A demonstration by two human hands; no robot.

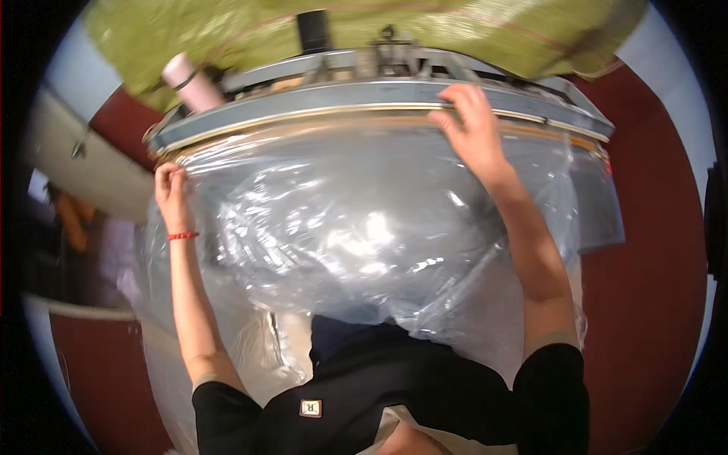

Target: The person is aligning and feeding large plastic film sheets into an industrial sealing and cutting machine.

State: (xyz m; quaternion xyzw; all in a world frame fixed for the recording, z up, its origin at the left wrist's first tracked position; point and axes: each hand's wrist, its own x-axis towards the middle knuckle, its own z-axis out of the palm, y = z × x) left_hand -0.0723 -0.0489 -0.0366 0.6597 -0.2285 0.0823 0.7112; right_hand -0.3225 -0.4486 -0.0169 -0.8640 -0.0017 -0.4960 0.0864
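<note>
A large sheet of clear plastic film [318,205] spreads over the work surface between my arms, wrinkled and shiny. Its far edge lies along a long grey metal bar [318,98], which looks like part of a sealing machine. At the film's far left corner my left hand [173,193] has its fingers pinched together on the film. My right hand [476,136] is raised at the bar, right of the middle, thumb and fingers apart with nothing between them. Whether its fingertips touch the bar I cannot tell.
A pink cylinder with a dark band [193,85] stands behind the bar's left end. Yellow-green woven sheeting [455,26] covers the area beyond. A dark flat panel [600,205] sits at the right. Blurred orange and purple things [80,220] are at the far left.
</note>
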